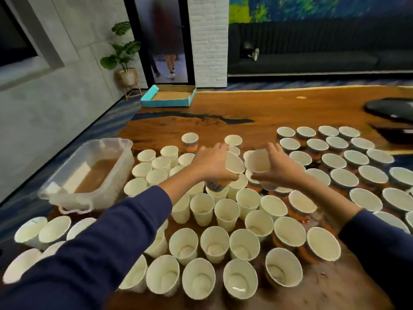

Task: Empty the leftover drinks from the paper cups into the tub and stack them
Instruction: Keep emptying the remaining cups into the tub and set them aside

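Many white paper cups cover the wooden table (279, 108), upright and close together. My left hand (211, 163) grips one paper cup (234, 163), lifted and tilted above the others. My right hand (280, 166) holds a second paper cup (257, 161) with brown drink in its bottom, right beside the first. A clear plastic tub (73, 199) with brown liquid inside sits at the table's left edge, well left of both hands. Short stacks of cups stand between the tub and my left hand.
A teal cardboard tray (166, 101) lies at the table's far left corner. A black object (393, 109) rests at the far right. Beyond the table are a potted plant (125, 59), a dark sofa and a person's legs in a doorway.
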`<state>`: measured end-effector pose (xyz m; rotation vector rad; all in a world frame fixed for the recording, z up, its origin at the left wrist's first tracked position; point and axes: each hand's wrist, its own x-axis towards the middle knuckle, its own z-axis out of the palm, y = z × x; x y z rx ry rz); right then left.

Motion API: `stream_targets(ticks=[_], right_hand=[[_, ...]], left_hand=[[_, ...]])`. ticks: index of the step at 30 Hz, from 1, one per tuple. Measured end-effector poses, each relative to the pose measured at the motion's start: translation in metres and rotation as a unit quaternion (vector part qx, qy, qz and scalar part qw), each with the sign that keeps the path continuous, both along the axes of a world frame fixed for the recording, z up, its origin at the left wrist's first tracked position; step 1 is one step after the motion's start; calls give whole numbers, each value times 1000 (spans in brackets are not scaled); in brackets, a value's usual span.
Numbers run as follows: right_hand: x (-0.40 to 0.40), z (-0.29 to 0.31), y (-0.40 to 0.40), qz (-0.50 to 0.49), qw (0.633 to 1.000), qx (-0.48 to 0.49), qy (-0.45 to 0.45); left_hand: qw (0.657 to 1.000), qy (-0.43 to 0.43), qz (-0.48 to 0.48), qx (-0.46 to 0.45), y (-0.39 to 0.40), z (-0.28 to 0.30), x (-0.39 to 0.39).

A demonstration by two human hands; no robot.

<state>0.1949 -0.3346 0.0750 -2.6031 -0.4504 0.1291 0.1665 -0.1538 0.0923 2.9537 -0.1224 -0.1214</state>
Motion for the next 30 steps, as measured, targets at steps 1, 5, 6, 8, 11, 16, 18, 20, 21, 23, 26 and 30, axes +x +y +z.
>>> stream_targets(ticks=[1, 5, 6, 8, 11, 16, 18, 20, 21, 23, 26, 30], right_hand=[[-2, 0, -19, -13, 1000, 16, 17], [-15, -5, -90, -44, 995, 73, 59], [-19, -8, -106, -53, 994, 73, 58], [-25, -10, -129, -72, 993, 78, 56], [-36, -12, -160, -84, 992, 80, 58], [-58, -12, -194, -53, 994, 34, 89], [-65, -14, -206, -45, 992, 9, 118], [-72, -18, -217, -31, 988, -1, 150], [-75, -20, -221, -21, 986, -12, 163], [-81, -24, -228, -2, 983, -44, 179], [-88, -34, -233, 12, 974, -79, 211], [-96, -58, -231, 40, 967, -165, 189]], left_hand=[[1000, 11, -17, -14, -14, -3, 0], [992, 61, -80, -72, -60, -17, -4], [990, 67, -94, -76, -73, -20, -4], [986, 69, -119, -90, -91, -23, -5], [971, 101, -164, -140, -118, -23, -7], [925, 217, -254, -178, -154, -25, -17], [910, 247, -285, -171, -166, -30, -22], [899, 267, -312, -154, -175, -34, -27], [894, 273, -326, -144, -179, -36, -30], [888, 271, -353, -114, -186, -41, -36], [885, 240, -395, -61, -195, -51, -45], [872, 165, -461, 22, -204, -69, -52]])
